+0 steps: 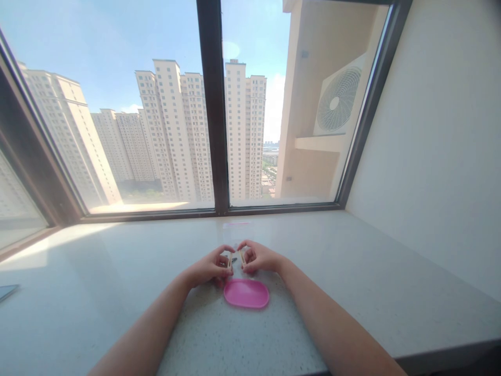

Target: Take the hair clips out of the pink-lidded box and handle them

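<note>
My left hand (218,263) pinches a small, pale, wood-coloured narrow piece (230,260) upright between thumb and fingertips. A similar pale piece (241,257) stands between the thumb and fingers of my right hand (255,258). The two pieces face each other a short gap apart, and they are too small for me to tell their exact kind. A small dark thing (234,259) shows beside the left piece, partly hidden by the fingers. Just below both hands, a pink oval tray (246,294) lies on the pale speckled countertop (238,344).
Behind the hands lies a clear plastic bag (238,230) with a pink strip along its top. A flat grey-blue object (8,292) enters at the far left. Dark window frames (219,130) border the counter's back, and a white wall (426,156) closes the right side.
</note>
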{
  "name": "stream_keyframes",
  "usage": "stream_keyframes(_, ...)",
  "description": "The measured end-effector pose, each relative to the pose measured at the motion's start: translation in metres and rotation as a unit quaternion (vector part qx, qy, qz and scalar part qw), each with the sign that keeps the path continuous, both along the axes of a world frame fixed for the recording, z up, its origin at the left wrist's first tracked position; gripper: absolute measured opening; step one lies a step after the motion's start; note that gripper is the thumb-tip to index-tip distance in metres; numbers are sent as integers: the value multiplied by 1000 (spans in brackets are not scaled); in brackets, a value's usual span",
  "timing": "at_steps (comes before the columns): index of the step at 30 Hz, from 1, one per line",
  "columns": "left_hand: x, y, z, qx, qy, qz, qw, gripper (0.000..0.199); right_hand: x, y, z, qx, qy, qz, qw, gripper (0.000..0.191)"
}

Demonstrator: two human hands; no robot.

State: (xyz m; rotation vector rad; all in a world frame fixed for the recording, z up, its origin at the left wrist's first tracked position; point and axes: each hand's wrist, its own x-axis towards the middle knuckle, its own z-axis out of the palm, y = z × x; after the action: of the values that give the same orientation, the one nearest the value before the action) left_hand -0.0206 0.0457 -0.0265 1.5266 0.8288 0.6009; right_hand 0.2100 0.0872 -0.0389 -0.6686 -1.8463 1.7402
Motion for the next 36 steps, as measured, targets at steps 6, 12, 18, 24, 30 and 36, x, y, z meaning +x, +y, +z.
stream_keyframes(6, 2, 2, -2, 23, -7, 13, 1000, 63, 1, 2, -3, 3, -1, 0, 1000, 72)
stream_keyframes(12, 4, 1, -1, 20, -2, 11, 1000, 63, 0, -1, 0, 6, -2, 4, 1000, 72)
stream_keyframes(18, 6, -1, 3, 20, 9, 18, 1000, 65, 0, 0, -1, 10, -2, 5, 1000, 71)
stream_keyframes(24, 4, 1, -1, 21, 5, 9, 1000, 63, 0, 1, -1, 5, -9, 5, 1000, 72)
stream_keyframes(30, 3, 1, -1, 20, 6, 5, 1000, 62, 1, 1, 0, 11, -12, 6, 1000, 70)
stream_keyframes(36, 3, 1, -2, 21, 0, 5, 1000, 64, 1, 2, -1, 7, -16, 6, 1000, 71)
